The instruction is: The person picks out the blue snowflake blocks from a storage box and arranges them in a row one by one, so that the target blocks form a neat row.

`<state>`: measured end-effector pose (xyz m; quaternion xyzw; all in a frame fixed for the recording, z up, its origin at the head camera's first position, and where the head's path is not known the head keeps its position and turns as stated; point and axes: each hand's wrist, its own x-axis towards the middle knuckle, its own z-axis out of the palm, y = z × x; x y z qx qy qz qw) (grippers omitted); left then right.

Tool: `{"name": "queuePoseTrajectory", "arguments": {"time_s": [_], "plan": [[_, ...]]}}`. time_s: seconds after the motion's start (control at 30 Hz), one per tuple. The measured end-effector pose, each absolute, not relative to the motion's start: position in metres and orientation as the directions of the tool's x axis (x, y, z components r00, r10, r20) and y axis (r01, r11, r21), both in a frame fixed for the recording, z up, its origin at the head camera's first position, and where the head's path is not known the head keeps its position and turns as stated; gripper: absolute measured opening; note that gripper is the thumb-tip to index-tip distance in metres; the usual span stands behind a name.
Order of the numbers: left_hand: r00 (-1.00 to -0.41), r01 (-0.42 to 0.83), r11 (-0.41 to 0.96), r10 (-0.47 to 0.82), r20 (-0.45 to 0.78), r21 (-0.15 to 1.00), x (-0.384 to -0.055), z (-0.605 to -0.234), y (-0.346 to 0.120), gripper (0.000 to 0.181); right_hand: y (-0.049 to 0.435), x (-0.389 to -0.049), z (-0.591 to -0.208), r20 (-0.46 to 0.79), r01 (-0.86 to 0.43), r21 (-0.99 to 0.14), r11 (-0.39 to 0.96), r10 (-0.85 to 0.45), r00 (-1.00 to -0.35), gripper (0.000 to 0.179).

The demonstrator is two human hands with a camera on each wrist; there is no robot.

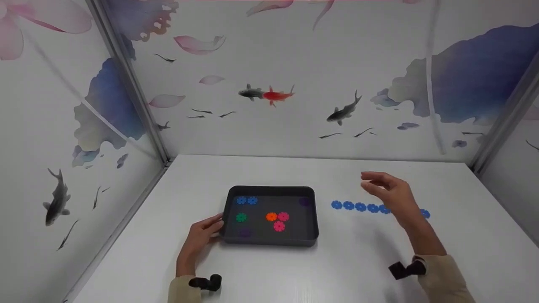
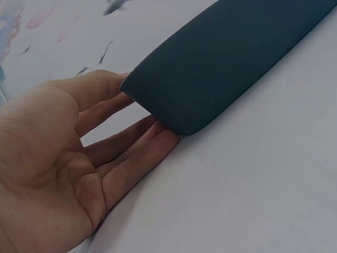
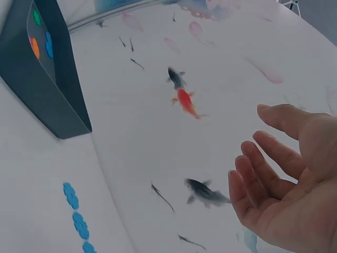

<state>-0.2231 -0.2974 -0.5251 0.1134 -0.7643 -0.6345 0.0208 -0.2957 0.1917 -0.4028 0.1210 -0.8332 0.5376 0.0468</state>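
A dark grey rectangular tray (image 1: pixel 269 242) stands on the white table, with small flower-shaped plastic discs inside. My left hand (image 1: pixel 200 237) holds the tray's left side, its thumb near the rim and other fingers low at the corner (image 2: pixel 174 113). To the right of the tray lies a row of blue flower-shaped discs (image 1: pixel 361 207). Over that row hovers my right hand (image 1: pixel 393 195), thumb and fingers apart and loosely bent, nothing between them (image 3: pixel 284 174). Its wrist and hand hide part of the row in the head view.
In the tray are two blue discs (image 1: pixel 246 200), a green disc (image 1: pixel 241 217), an orange disc (image 1: pixel 271 216), two pink discs (image 1: pixel 279 226) and two dim purple discs (image 1: pixel 305 202). White panels with painted fish (image 1: pixel 278 96) enclose the table (image 1: pixel 189 172) at the back and sides.
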Motion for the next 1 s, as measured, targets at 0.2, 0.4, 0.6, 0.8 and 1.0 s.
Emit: {"name": "queuePoseTrajectory", "arguments": {"time_s": [0.2,0.4,0.6,0.8,1.0], "plan": [[-0.975,-0.141,0.14,-0.19,-0.113,0.98,-0.221,-0.525,-0.298,0.043,0.141,-0.296,-0.401,0.179,-0.224,-0.951,0.212,-0.212,-0.961,0.055],[-0.977,-0.14,0.125,-0.181,-0.117,0.982,-0.223,-0.524,-0.299,0.043,0.098,-0.294,-0.401,0.186,-0.258,-0.939,0.228,-0.293,-0.938,0.049],[-0.978,-0.133,0.18,-0.184,-0.1,0.975,-0.223,-0.525,-0.298,0.044,0.062,-0.296,-0.411,0.186,-0.262,-0.942,0.208,-0.327,-0.927,0.044],[-0.978,-0.123,0.187,-0.187,-0.088,0.975,-0.224,-0.524,-0.297,0.042,0.031,-0.3,-0.435,0.133,-0.177,-0.975,0.131,-0.289,-0.948,0.042],[-0.978,-0.124,0.192,-0.192,-0.087,0.974,-0.224,-0.524,-0.298,0.042,0.0,-0.303,-0.455,0.131,-0.17,-0.977,0.128,-0.266,-0.955,0.045]]}}
